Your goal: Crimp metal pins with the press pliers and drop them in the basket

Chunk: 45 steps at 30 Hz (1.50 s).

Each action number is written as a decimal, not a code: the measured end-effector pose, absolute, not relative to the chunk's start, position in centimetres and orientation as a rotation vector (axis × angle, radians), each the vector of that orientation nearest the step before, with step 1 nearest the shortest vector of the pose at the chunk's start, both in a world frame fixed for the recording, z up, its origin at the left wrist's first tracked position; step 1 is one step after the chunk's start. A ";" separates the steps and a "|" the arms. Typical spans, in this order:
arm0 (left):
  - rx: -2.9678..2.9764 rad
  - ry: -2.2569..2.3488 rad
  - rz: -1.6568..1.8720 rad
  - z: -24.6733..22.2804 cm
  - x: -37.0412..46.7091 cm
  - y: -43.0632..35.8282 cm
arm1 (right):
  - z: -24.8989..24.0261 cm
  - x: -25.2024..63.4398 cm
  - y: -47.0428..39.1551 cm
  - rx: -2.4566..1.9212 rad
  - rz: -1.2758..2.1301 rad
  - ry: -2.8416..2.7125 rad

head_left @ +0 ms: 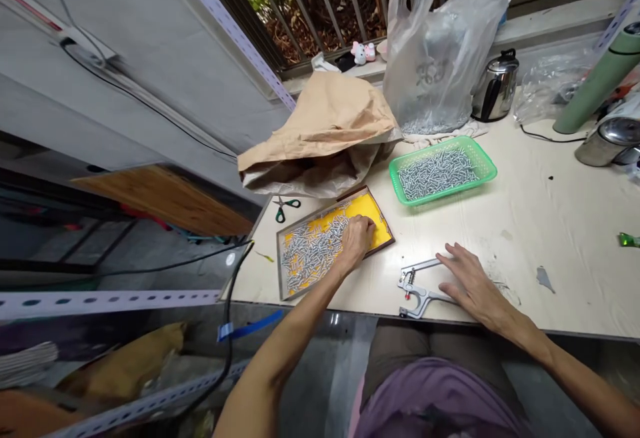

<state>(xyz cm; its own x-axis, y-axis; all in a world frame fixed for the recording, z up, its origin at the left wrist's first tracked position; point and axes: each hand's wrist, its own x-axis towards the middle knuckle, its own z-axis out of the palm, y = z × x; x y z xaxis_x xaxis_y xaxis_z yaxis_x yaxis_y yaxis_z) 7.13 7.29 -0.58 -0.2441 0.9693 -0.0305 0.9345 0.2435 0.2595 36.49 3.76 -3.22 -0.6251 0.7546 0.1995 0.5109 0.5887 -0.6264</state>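
My left hand (356, 235) is over the right part of a shallow tray (386, 241) with a yellow bottom. Its fingers are curled down and pressed together, and whatever they pinch is hidden. Many small silvery metal pins (310, 251) lie heaped in the tray's left and middle part. On the tabletop to the right lies a grey metal hand plier (423, 299) with a spring and a small red part. My right hand (470, 281) is spread at the ends of the plier's handles, fingers apart and not wrapped round them.
A green plastic basket (487, 170) of similar metal pins stands behind the plier. Behind the tray lies a gaping brown paper bag (330, 108); green-handled scissors (286, 209) lie left. A clear plastic bag (435, 58), a steel kettle (495, 88) and a green flask (595, 85) line the back.
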 end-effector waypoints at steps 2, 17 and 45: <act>1.752 2.249 0.457 -0.1 7.4 6.0 | -3.4 36.8 3.8 -1.028 0.673 -2.333; 0.854 1.696 0.507 -2.0 13.3 -3.4 | -2.8 36.4 3.3 -0.992 0.454 -2.364; 1.045 1.877 0.201 -0.4 14.5 -3.0 | -3.9 34.4 9.5 -0.899 0.070 -2.770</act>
